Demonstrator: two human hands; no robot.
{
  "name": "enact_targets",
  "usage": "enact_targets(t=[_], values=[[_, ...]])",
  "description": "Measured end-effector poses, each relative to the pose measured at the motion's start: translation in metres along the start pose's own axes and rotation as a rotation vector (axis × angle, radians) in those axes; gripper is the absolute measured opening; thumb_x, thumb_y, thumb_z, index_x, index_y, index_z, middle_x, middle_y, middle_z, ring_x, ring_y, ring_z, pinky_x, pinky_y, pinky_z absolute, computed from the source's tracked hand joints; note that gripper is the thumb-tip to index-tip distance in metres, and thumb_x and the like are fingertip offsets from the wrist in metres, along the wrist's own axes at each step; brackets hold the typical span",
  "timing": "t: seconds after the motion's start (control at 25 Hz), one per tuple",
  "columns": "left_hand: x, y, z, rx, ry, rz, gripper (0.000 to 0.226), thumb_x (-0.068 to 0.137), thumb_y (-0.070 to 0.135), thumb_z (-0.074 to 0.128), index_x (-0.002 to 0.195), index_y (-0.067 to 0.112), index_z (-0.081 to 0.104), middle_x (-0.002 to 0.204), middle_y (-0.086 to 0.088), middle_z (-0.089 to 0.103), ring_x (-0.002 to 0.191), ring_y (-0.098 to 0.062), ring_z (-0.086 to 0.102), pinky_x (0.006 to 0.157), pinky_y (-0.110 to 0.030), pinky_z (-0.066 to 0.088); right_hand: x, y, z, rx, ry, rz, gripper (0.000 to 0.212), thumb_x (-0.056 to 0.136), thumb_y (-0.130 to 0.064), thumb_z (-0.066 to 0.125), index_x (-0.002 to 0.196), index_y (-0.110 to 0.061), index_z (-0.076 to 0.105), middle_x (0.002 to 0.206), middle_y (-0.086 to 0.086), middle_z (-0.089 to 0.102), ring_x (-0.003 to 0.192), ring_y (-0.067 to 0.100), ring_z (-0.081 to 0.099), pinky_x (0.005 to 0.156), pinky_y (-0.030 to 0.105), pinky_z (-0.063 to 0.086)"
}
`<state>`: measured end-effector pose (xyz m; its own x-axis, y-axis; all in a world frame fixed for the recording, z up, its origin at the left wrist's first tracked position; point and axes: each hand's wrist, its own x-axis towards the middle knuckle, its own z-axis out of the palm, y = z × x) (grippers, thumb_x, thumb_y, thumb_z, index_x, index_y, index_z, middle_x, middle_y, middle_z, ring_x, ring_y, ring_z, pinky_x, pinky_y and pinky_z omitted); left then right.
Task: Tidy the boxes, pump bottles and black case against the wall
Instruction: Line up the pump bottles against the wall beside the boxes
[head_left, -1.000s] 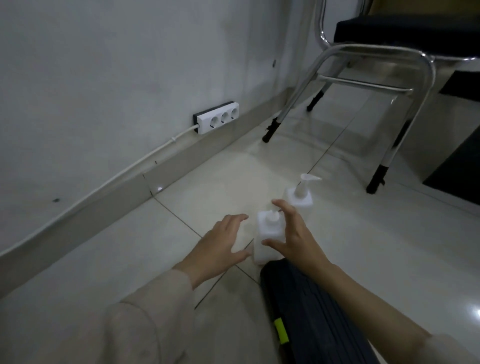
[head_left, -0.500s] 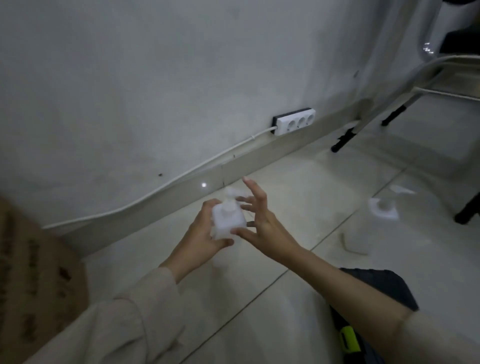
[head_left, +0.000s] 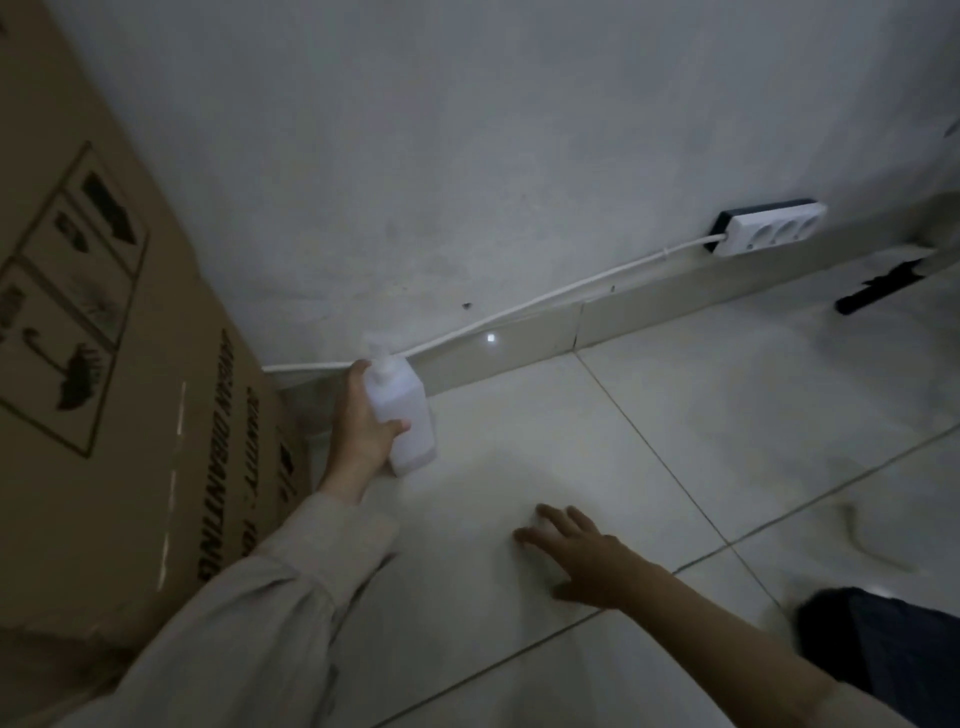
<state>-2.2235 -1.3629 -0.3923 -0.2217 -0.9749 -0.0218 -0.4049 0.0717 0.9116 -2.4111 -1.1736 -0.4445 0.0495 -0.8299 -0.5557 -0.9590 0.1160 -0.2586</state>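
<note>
My left hand grips a white pump bottle near the skirting, just right of a large brown cardboard box that stands against the wall. The bottle is tilted slightly and I cannot tell whether its base touches the floor tiles. My right hand hovers over the floor, palm down, fingers spread, holding nothing. The black case shows partly at the lower right edge. The second pump bottle is out of view.
A white power strip is fixed at the wall's base, its white cable running left along the skirting behind the box. A black chair foot rests at the right edge. A faint ring mark lies on the tiles.
The view swung left, bringing the cardboard box in. My left hand carried the bottle toward the wall beside the box. My right hand let go and dropped low over the floor.
</note>
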Motion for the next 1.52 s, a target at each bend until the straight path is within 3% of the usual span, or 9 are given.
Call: enact_targets(t=[0.24,0.52,0.72,0.88,1.0,1.08,1.2,1.36,1.52], values=[[0.012,0.009,-0.003,0.157,0.127,-0.007,0.081,0.076,-0.012,0.06,0.143,0.02,0.027,0.138,-0.021,0.028,0.124,-0.034,0.038,0.105,-0.038,0.032,-0.003,0.01,0.007,-0.025,0.059,-0.05,0.073,0.09,-0.026,0.054,0.145,-0.039,0.008,0.158,-0.002,-0.011,0.146,0.026,-0.006,0.115,0.051,0.02],[0.005,0.011,0.012,0.164,0.205,-0.058,0.091,0.068,-0.011,0.066,0.141,0.017,0.019,0.142,-0.021,0.02,0.126,-0.038,0.032,0.104,-0.046,0.035,-0.014,0.018,0.011,-0.038,0.027,-0.086,0.072,0.092,-0.023,0.05,0.146,-0.036,0.005,0.158,-0.001,-0.011,0.146,0.024,-0.006,0.117,0.045,0.02],[-0.028,0.03,0.046,0.25,0.387,0.092,0.066,0.065,0.0,0.065,0.123,0.005,0.033,0.128,-0.026,0.032,0.119,-0.043,0.033,0.097,-0.046,0.031,-0.04,0.042,-0.017,-0.187,0.063,-0.036,0.056,0.092,-0.018,0.049,0.143,-0.025,0.027,0.157,0.0,0.015,0.143,0.019,0.019,0.11,0.039,0.028],[-0.049,0.047,0.094,0.287,0.175,0.253,0.044,0.073,-0.003,0.059,0.114,0.002,0.046,0.118,-0.025,0.041,0.113,-0.04,0.038,0.095,-0.046,0.031,-0.093,0.1,-0.043,-0.148,0.543,0.224,0.047,0.088,-0.016,0.052,0.134,-0.023,0.042,0.152,0.003,0.029,0.144,0.023,0.018,0.115,0.041,0.013],[-0.063,0.057,0.138,0.307,-0.195,0.423,0.033,0.077,-0.004,0.056,0.108,0.009,0.057,0.106,-0.015,0.052,0.104,-0.036,0.044,0.087,-0.037,0.034,-0.149,0.144,-0.047,-0.051,1.034,0.498,0.043,0.078,-0.008,0.063,0.119,-0.017,0.055,0.142,0.012,0.044,0.138,0.034,0.03,0.111,0.05,0.021],[-0.078,0.067,0.169,0.292,-0.417,0.506,0.03,0.081,-0.002,0.054,0.106,0.014,0.059,0.104,-0.006,0.053,0.101,-0.027,0.045,0.083,-0.029,0.033,-0.185,0.164,-0.045,0.123,1.233,0.714,0.046,0.078,-0.008,0.063,0.122,-0.017,0.051,0.142,0.01,0.039,0.136,0.033,0.029,0.11,0.046,0.021],[-0.102,0.087,0.207,0.209,-0.583,0.575,0.028,0.084,0.001,0.053,0.1,0.023,0.058,0.104,-0.001,0.055,0.099,-0.02,0.048,0.083,-0.027,0.034,-0.218,0.188,-0.043,0.324,1.325,0.837,0.056,0.077,-0.008,0.064,0.129,-0.015,0.043,0.142,0.011,0.034,0.133,0.031,0.028,0.107,0.035,0.021],[-0.122,0.109,0.24,0.113,-0.661,0.585,0.025,0.084,0.002,0.052,0.096,0.024,0.058,0.101,0.002,0.056,0.098,-0.018,0.053,0.076,-0.019,0.036,-0.231,0.207,-0.043,0.486,1.287,0.69,0.069,0.08,-0.01,0.066,0.139,-0.013,0.03,0.142,0.008,0.031,0.13,0.019,0.03,0.111,0.035,0.024],[-0.134,0.12,0.251,0.076,-0.691,0.572,0.022,0.085,0.004,0.053,0.098,0.02,0.061,0.105,0.001,0.058,0.097,-0.015,0.053,0.073,0.0,0.034,-0.225,0.213,-0.063,0.711,1.262,0.608,0.043,0.089,-0.021,0.057,0.129,-0.017,0.042,0.124,0.0,0.049,0.118,0.012,0.044,0.097,0.026,0.035]])
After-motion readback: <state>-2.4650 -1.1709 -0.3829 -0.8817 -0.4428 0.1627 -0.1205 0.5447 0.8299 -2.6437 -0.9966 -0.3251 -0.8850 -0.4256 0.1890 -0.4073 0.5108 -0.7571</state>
